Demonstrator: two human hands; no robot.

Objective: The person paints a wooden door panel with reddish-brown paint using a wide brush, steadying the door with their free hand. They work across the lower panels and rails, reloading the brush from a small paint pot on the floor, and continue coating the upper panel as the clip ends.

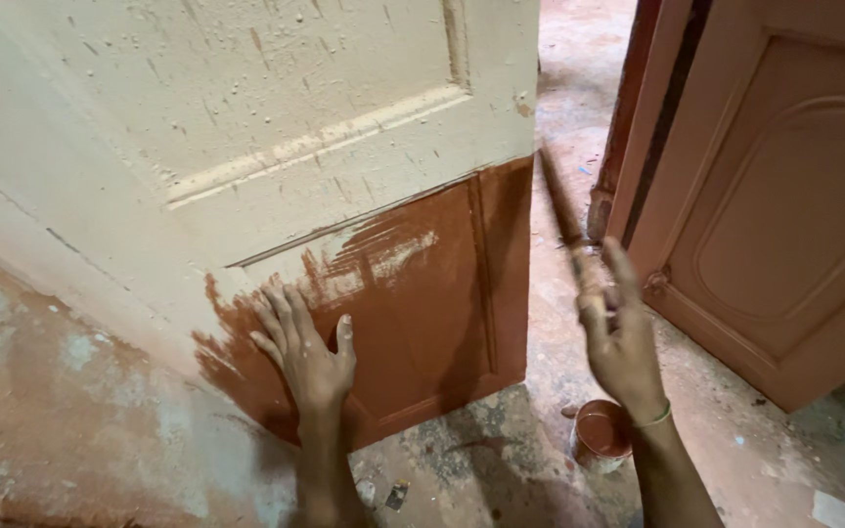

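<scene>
Cream door (246, 108), lower panel brown; right hand (623, 337) seemingly grips brush (564, 210).

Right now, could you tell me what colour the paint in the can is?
Reddish brown, seen in the head view inside the paint can.

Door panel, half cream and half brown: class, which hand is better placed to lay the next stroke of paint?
Probably the right hand: it holds the brush in its grip beside the door. The left hand lies flat on the brown part, with nothing in it.
</scene>
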